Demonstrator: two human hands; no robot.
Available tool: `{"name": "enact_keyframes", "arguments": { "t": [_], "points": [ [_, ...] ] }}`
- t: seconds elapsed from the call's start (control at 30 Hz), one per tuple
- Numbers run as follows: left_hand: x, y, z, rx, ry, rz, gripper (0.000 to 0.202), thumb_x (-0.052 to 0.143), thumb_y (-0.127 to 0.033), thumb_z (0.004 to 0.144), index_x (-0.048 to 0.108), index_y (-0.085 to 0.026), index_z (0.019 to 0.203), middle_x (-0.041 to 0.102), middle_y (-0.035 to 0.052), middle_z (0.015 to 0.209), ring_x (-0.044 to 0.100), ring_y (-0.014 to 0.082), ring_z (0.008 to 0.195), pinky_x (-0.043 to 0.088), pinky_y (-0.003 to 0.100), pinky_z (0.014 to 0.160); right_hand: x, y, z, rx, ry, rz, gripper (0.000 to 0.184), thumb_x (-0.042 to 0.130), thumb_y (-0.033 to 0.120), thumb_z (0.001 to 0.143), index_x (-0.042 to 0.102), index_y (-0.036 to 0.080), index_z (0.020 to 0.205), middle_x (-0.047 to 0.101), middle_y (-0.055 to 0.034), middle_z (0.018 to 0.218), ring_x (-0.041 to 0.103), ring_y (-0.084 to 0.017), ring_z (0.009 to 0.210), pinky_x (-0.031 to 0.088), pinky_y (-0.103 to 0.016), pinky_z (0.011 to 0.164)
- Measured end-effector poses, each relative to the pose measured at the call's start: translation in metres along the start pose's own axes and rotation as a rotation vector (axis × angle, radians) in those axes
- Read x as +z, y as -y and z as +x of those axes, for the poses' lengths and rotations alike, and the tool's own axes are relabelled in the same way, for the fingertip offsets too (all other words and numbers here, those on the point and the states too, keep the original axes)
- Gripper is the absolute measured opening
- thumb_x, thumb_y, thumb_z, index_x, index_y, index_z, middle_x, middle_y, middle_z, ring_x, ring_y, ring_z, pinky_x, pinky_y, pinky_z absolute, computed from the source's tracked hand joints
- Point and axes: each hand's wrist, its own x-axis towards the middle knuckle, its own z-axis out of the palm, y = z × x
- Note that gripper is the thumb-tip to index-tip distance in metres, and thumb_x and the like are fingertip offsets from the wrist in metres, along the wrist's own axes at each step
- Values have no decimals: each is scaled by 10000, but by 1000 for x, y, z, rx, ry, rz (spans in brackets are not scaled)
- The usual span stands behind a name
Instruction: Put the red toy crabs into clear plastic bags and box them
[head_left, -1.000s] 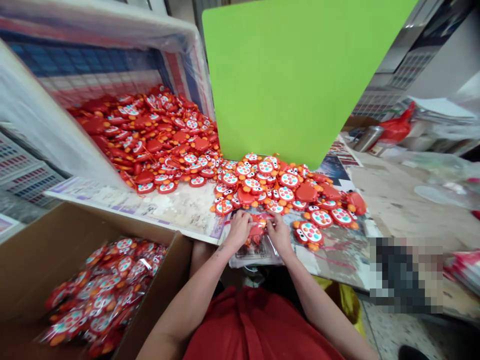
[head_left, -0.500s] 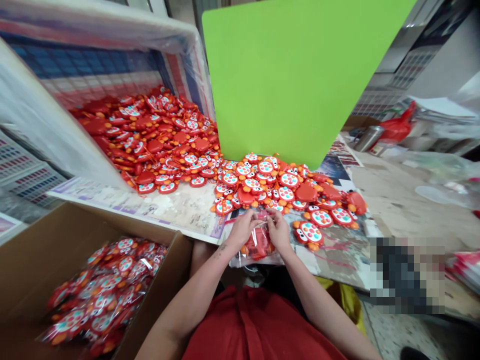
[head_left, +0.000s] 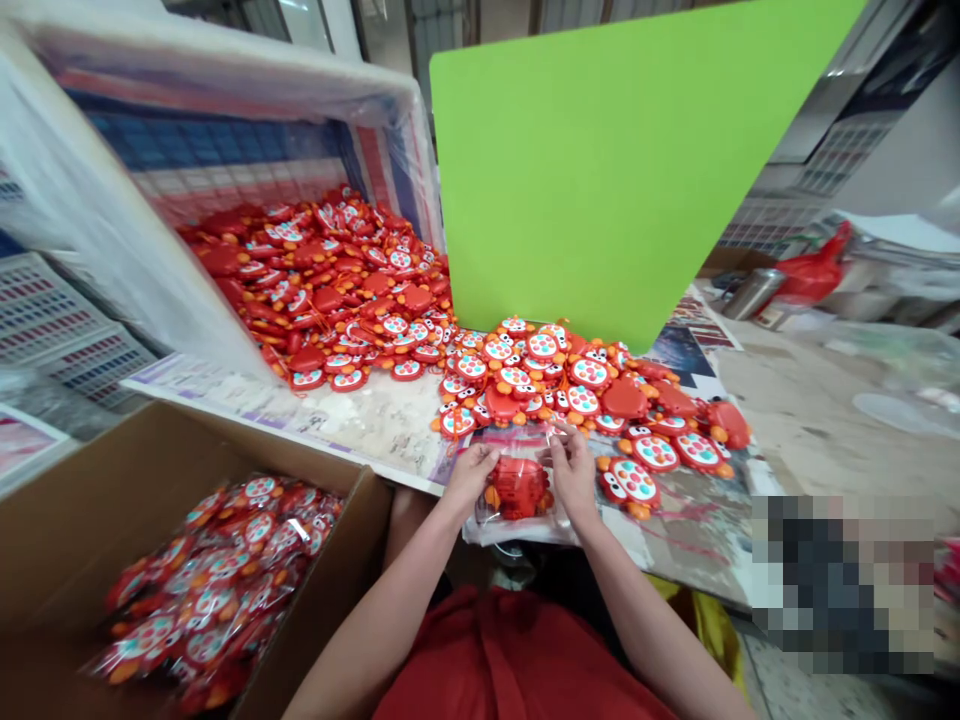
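Left hand (head_left: 469, 482) and right hand (head_left: 574, 475) apart, one either side of a clear bag (head_left: 480, 525); fingertips at its upper left and upper right, can't tell how firmly they grip. Bagged toy (head_left: 519, 488) lies between them at the near table edge, back side up: plain red molded shell with ridges, orange rounded bits poking out left and right, front hidden, film glossy over it.

Just right of right hand, loose toy (head_left: 632, 483) face up: red body, white oval panel with red, orange and teal dots, bulging white eyes with black pupils, orange feet. Beyond hands, heap of same toys (head_left: 589, 372), mixed, some face up, some showing red backs. Green board (head_left: 615, 180) upright behind heap. Left of it, film-covered bin (head_left: 427, 150), open side facing the table (head_left: 382, 415), larger toy pile (head_left: 330, 290) spilling out. Lower left, cardboard box (head_left: 82, 480) with bagged toys (head_left: 225, 580), shiny film, dotted panels visible. Far right, metal cylinder (head_left: 752, 294) lying beside red object (head_left: 817, 270), blurred.
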Motion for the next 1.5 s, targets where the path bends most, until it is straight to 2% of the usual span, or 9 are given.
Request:
{"name": "enact_keyframes", "arguments": {
  "t": [0.1,0.2,0.4,0.6,0.77,0.93,1.07,1.3,1.5],
  "points": [
    [3,-2,-1,11,15,-2,458,793,-505,648,617,-155,885,653,9,756,590,123,638,449,224,595,-6,8,5,-238,-45,-192,298,507,356,919,607,197,1149,670,-105,1075,620,-250,1010,500,-456,899],
    [6,-3,-1,44,51,21,470,760,-482,700,645,-168,1030,704,49,896,655,180,780,501,268,676,-4,24,8,-435,100,-299,234,505,295,930,650,225,1099,704,-76,1002,628,-240,966,499,-433,890],
    [10,-6,3,224,85,234,339,626,-267,840,647,-186,1169,709,89,1109,638,249,1080,506,367,927,19,41,7,-579,402,-549,381,447,225,955,571,253,1314,691,-102,1105,623,-264,1011,513,-423,887],
    [9,-12,4,375,129,446,337,502,-141,869,633,-178,1177,704,95,1124,651,238,1042,483,389,972,24,41,10,-741,507,-702,492,433,124,924,495,233,1399,672,-114,1088,606,-258,993,516,-386,866],
    [11,-16,-1,402,158,517,313,490,-153,881,653,-184,1146,707,90,1127,625,255,1121,456,398,1010,27,42,15,-693,493,-756,469,423,92,901,549,219,1335,679,-107,970,607,-259,916,500,-358,789],
    [8,-12,1,362,182,464,302,508,-196,886,673,-189,1139,699,82,1175,627,236,1133,434,382,1039,26,32,30,-440,344,-541,284,473,160,852,610,180,1100,672,-93,920,615,-241,876,492,-345,766],
    [-2,-2,7,212,117,320,272,568,-231,863,667,-170,1110,706,100,1148,657,233,1073,491,367,947,-13,8,59,-255,148,-457,200,490,220,778,608,175,933,666,-70,835,602,-207,738,467,-316,680],
    [-17,11,10,16,-19,149,231,692,-299,793,679,-151,970,729,73,945,685,194,876,526,277,736,-130,-41,92,26,-107,-752,249,491,235,673,703,156,779,679,-103,717,585,-241,673,419,-337,615],
    [-17,6,6,-122,0,61,305,729,-367,764,654,-162,977,712,50,879,676,161,728,521,249,614,-169,-58,79,-169,-30,-1033,350,461,104,687,764,146,855,661,-208,1019,567,-308,948,406,-430,836]
  ]
}}
